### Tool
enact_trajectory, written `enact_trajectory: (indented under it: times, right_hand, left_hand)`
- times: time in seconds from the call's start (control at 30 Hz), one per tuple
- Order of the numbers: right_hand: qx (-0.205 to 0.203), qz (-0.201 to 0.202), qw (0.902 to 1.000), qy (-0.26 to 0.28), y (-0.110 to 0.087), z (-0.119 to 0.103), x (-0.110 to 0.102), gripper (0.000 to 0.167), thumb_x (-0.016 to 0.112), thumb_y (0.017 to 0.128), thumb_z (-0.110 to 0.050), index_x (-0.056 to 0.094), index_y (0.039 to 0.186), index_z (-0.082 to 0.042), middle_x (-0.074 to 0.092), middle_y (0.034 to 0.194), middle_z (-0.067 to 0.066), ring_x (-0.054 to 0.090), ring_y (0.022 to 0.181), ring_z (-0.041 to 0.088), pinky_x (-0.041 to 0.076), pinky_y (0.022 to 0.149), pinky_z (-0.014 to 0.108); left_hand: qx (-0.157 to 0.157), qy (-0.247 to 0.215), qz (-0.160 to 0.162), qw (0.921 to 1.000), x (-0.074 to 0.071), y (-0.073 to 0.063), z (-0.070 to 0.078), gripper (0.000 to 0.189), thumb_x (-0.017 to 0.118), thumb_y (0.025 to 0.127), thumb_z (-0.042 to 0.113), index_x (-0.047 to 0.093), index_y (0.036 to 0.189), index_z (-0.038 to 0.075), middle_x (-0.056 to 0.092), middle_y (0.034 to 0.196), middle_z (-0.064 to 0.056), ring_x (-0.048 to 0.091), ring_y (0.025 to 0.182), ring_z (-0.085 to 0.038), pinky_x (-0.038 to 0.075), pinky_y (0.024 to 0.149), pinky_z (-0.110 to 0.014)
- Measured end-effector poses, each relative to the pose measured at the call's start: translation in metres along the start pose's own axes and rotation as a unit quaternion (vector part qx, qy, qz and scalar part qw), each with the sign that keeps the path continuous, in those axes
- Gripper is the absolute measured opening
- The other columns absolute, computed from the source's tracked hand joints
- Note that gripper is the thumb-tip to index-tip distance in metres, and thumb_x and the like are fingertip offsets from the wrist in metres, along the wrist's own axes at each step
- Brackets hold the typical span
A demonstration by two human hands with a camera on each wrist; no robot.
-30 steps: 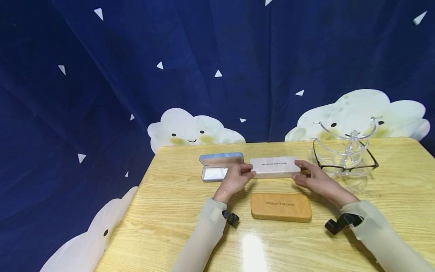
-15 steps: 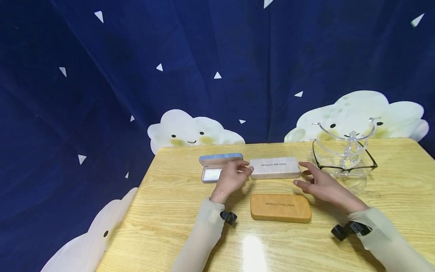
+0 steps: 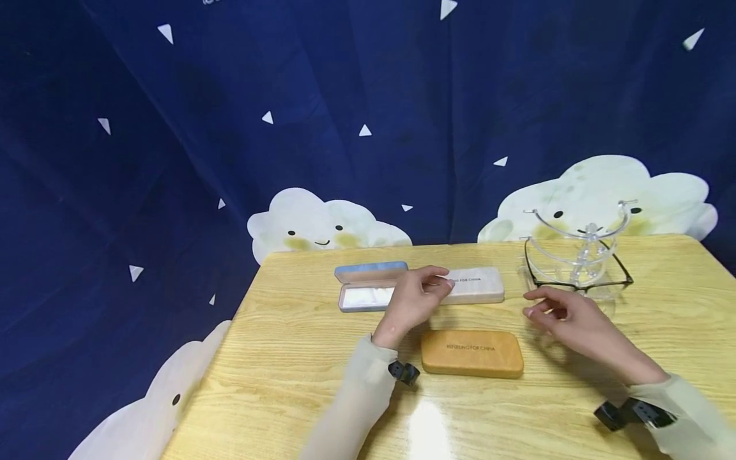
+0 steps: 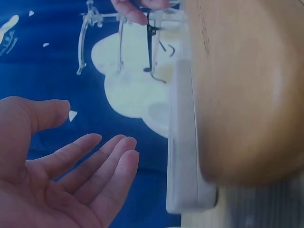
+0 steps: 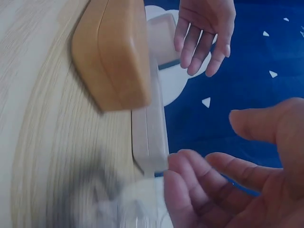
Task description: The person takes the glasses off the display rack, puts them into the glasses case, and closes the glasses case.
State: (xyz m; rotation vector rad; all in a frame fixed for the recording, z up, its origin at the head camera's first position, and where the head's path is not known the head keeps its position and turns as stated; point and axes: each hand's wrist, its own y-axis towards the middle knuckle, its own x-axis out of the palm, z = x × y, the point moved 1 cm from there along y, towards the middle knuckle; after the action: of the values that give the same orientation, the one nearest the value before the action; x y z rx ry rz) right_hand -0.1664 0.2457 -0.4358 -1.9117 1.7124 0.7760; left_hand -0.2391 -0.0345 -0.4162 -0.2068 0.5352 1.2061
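Observation:
My left hand (image 3: 413, 300) hovers above the left end of the white glasses case (image 3: 476, 285), its fingers loosely bent and holding nothing; the left wrist view shows a gap between them and the case. To the right, my right hand (image 3: 577, 319) is in the air in front of the clear display stand, also with nothing in its fingers. The white case lies closed on the table. A blue glasses case (image 3: 368, 271) stands with its lid up behind and left of my left hand. Nearer to me lies a closed tan glasses case (image 3: 473, 353).
Black-framed glasses (image 3: 609, 285) hang on a clear display stand (image 3: 592, 235) at the back right. The wooden table (image 3: 276, 358) ends at a dark blue curtain (image 3: 322, 96) with cloud and triangle prints.
Both hands have let go of the white case. My right hand has drawn back to the right and toward me; my left has shifted rightward over the case's left end.

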Motion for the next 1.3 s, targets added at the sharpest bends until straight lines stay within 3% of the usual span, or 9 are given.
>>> enact_trajectory:
  times: [0.2,0.53,0.73,0.87,1.1,1.3]
  right_hand:
    - [0.021,0.023,0.9994,0.011,-0.005,0.018,-0.019,0.033,0.061,0.107,-0.029,0.068,0.121,0.001,0.074,0.088,0.006,0.066,0.069,0.006,0.055,0.058,0.027]
    - [0.068,0.032,0.9972,0.004,-0.003,0.041,-0.048,0.039,0.056,0.109,-0.032,0.065,0.118,0.004,0.067,0.081,-0.003,0.059,0.068,0.005,0.055,0.058,0.028]
    - [0.052,0.05,0.9974,0.006,-0.005,0.051,-0.062,0.027,0.058,0.108,-0.021,0.066,0.106,0.004,0.059,0.073,-0.01,0.054,0.063,0.006,0.048,0.053,0.026]
    - [0.068,0.079,0.9945,0.0,-0.004,0.058,-0.072,0.03,0.056,0.109,-0.025,0.065,0.112,0.004,0.06,0.075,-0.015,0.055,0.065,0.005,0.049,0.053,0.027]
    - [0.087,0.167,0.9821,0.01,-0.005,0.072,-0.087,0.027,0.058,0.107,-0.028,0.062,0.114,-0.002,0.053,0.082,-0.041,0.054,0.07,-0.007,0.049,0.057,0.021]
    - [0.129,0.212,0.9686,-0.012,-0.006,0.082,-0.092,0.043,0.06,0.105,-0.037,0.059,0.127,-0.001,0.04,0.088,-0.042,0.043,0.076,-0.014,0.043,0.059,0.016]
  left_hand:
    - [-0.007,0.004,-0.004,1.0,0.016,0.005,0.01,0.035,0.068,0.102,0.028,0.073,0.13,0.009,0.08,0.113,-0.006,0.077,0.098,-0.012,0.058,0.082,-0.017]
    - [-0.012,0.003,-0.011,0.9999,0.039,0.017,0.028,0.033,0.07,0.101,0.031,0.073,0.129,0.014,0.081,0.111,-0.002,0.076,0.096,-0.005,0.056,0.08,-0.014]
    - [-0.017,0.016,-0.023,0.9995,0.055,0.021,0.035,0.035,0.071,0.1,0.035,0.073,0.13,0.017,0.081,0.11,0.001,0.076,0.096,-0.003,0.055,0.078,-0.014]
    - [-0.023,0.006,-0.027,0.9994,0.064,0.024,0.037,0.036,0.072,0.099,0.035,0.073,0.13,0.016,0.081,0.11,0.001,0.076,0.097,-0.003,0.054,0.077,-0.013]
    - [-0.027,0.006,-0.026,0.9993,0.077,0.028,0.044,0.036,0.073,0.099,0.035,0.073,0.13,0.016,0.081,0.11,0.003,0.076,0.097,-0.002,0.054,0.076,-0.012]
    - [-0.043,-0.004,-0.027,0.9987,0.089,0.031,0.047,0.037,0.072,0.099,0.035,0.072,0.132,0.019,0.081,0.111,0.005,0.076,0.098,-0.001,0.055,0.075,-0.013]
